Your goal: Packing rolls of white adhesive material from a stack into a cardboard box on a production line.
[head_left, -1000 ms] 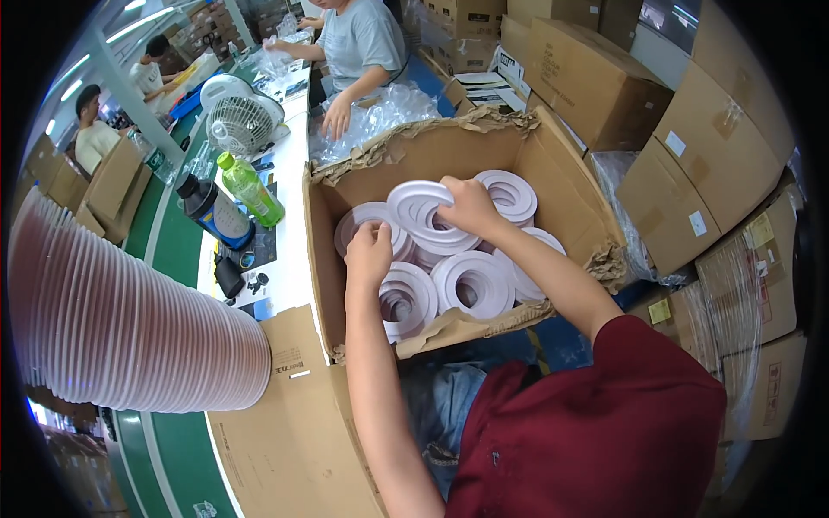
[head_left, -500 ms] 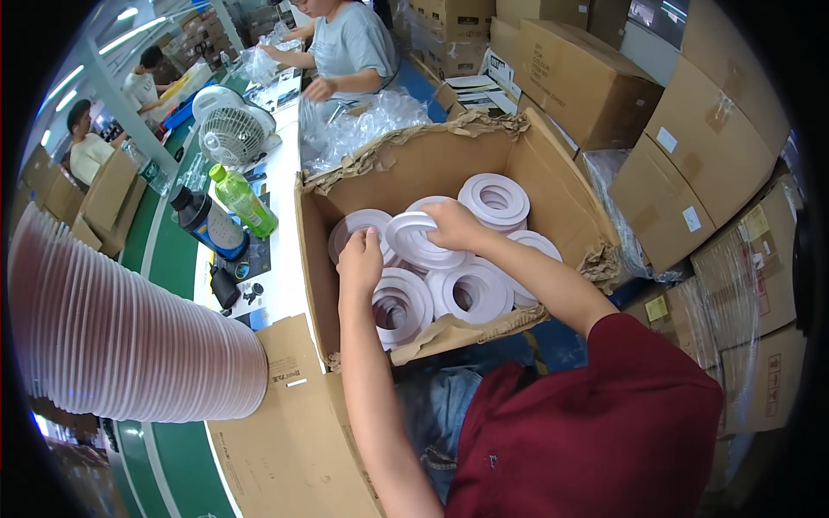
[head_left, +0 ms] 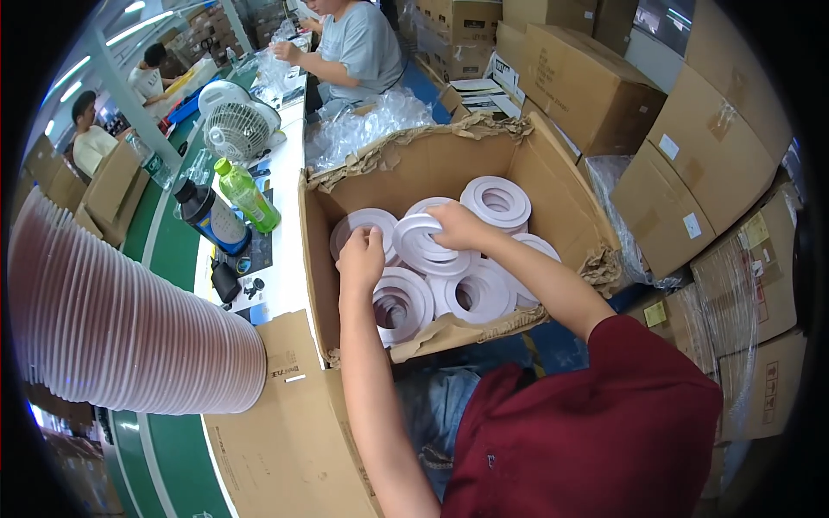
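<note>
Over the open cardboard box (head_left: 406, 183), my right hand (head_left: 459, 226) grips a flat white plastic ring (head_left: 418, 249) by its right edge, holding it tilted above the stacks. My left hand (head_left: 361, 257) is just left of that ring, with thumb and fingertips pressed together. Whatever may be between those fingertips is hidden. Behind my left hand is a stack of similar rings (head_left: 345, 226) against the box's left wall. Several more stacks stand in the box, among them a right rear stack (head_left: 496, 200), a front left stack (head_left: 413, 298) and a front middle stack (head_left: 488, 298).
On the left, a tall leaning stack of white rings (head_left: 147, 319) stands by a cardboard sheet (head_left: 276, 432). Beyond are a green bottle (head_left: 249, 195), a dark bottle (head_left: 207, 216) and a fan (head_left: 235, 129). A co-worker (head_left: 358, 52) sits behind clear plastic bags (head_left: 371, 129). Cartons (head_left: 591, 86) line the right.
The ring in my right hand has shifted slightly right and turned to show more of its face. My left hand barely moved. The co-worker's arm has lifted away from the plastic bags.
</note>
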Action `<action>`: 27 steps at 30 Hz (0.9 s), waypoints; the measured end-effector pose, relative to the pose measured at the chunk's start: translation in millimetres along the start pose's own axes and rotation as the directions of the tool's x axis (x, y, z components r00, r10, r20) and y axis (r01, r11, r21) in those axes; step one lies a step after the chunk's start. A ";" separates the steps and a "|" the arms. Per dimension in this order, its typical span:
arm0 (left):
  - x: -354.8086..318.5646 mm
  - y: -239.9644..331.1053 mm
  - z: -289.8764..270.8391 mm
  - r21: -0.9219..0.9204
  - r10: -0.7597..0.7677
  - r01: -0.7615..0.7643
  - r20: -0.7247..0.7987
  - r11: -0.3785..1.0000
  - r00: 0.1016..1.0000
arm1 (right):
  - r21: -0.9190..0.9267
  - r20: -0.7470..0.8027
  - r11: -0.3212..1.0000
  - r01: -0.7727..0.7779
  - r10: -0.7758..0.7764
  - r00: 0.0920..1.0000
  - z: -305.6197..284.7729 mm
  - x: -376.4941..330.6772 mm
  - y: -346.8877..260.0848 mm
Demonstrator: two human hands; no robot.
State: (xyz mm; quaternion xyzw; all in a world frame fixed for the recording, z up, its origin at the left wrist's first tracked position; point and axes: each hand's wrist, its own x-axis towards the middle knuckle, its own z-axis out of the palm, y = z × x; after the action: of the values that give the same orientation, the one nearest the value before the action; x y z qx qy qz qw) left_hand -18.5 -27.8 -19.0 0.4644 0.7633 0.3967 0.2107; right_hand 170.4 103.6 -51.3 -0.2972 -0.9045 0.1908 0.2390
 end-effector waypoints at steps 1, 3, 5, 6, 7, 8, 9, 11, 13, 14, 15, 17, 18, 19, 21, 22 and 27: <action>0.3 -3.0 1.0 -0.003 -0.004 0.004 -0.005 1.000 1.000 | 0.026 -0.030 0.999 0.040 -0.039 0.999 2.2 0.0 1.7; -0.1 -10.1 1.7 -0.006 -0.015 0.014 -0.017 1.000 1.000 | 0.054 -0.056 0.995 0.088 -0.085 0.995 1.4 1.7 -6.7; -0.6 -15.2 2.7 0.017 0.052 -0.051 -0.029 0.999 0.998 | 0.275 -0.123 0.950 -0.149 0.189 0.974 -3.1 2.8 -13.6; 1.3 -16.5 2.2 0.032 0.071 -0.070 -0.032 0.997 0.997 | 0.338 -0.180 0.935 -0.110 0.178 0.967 -2.7 3.9 -15.3; 0.0 -19.3 1.2 0.032 0.068 -0.067 -0.039 0.997 0.997 | 0.339 -0.177 0.935 -0.103 0.171 0.969 -0.7 6.2 -19.1; -1.8 -12.3 2.5 0.034 0.129 -0.129 -0.009 0.991 0.992 | 0.577 -0.109 0.796 -0.182 0.296 0.949 0.3 8.0 -17.0; -3.9 -5.2 4.1 0.034 0.190 -0.191 0.021 0.981 0.982 | 0.769 -0.011 0.591 -0.244 0.394 0.919 1.0 9.5 -14.6; -12.0 9.4 7.0 0.137 0.324 -0.332 0.080 0.933 0.943 | 0.858 0.116 0.402 -0.318 0.452 0.884 -0.4 11.0 -10.8; -25.7 43.5 3.1 0.175 0.112 -0.166 0.280 0.970 0.953 | 0.925 0.369 -0.053 -0.375 0.350 0.861 -1.3 9.9 -9.2; -25.8 38.5 5.9 0.178 0.077 -0.148 0.355 0.973 0.932 | 0.914 0.376 0.018 -0.404 0.332 0.865 -0.1 9.4 -18.9; -22.4 23.3 11.0 0.180 0.073 -0.142 0.347 0.973 0.935 | 0.910 0.373 0.056 -0.411 0.323 0.870 2.4 9.6 -30.6; -14.6 4.2 17.7 0.029 0.156 -0.174 0.319 0.984 0.935 | 0.904 0.386 0.082 -0.420 0.270 0.882 3.2 9.4 -38.1; -12.4 2.5 17.0 -0.042 0.148 -0.142 0.354 0.989 0.923 | 0.904 0.385 0.081 -0.420 0.273 0.882 1.0 8.5 -38.3; -11.1 1.7 18.7 -0.042 0.148 -0.142 0.357 0.989 0.922 | 0.905 0.379 0.076 -0.418 0.302 0.875 -1.5 7.2 -38.3; -13.6 7.9 16.8 -0.131 0.180 -0.145 0.314 0.981 0.932 | 0.906 0.373 0.072 -0.416 0.327 0.868 -4.3 5.4 -38.3; -14.4 10.2 14.4 -0.131 0.179 -0.145 0.313 0.981 0.933 | 0.906 0.384 0.053 -0.420 0.313 0.869 -5.4 5.1 -38.4; -13.1 19.6 4.5 -0.179 0.099 -0.034 0.367 0.983 0.925 | 0.897 0.418 0.015 -0.442 0.297 0.858 -13.5 9.0 -36.0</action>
State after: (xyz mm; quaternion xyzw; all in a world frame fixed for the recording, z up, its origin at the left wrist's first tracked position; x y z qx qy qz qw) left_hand 1.6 -32.4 -6.6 0.5375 0.6563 0.3714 0.3774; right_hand 155.3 85.0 -19.9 -0.2799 -0.4538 0.8039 0.2635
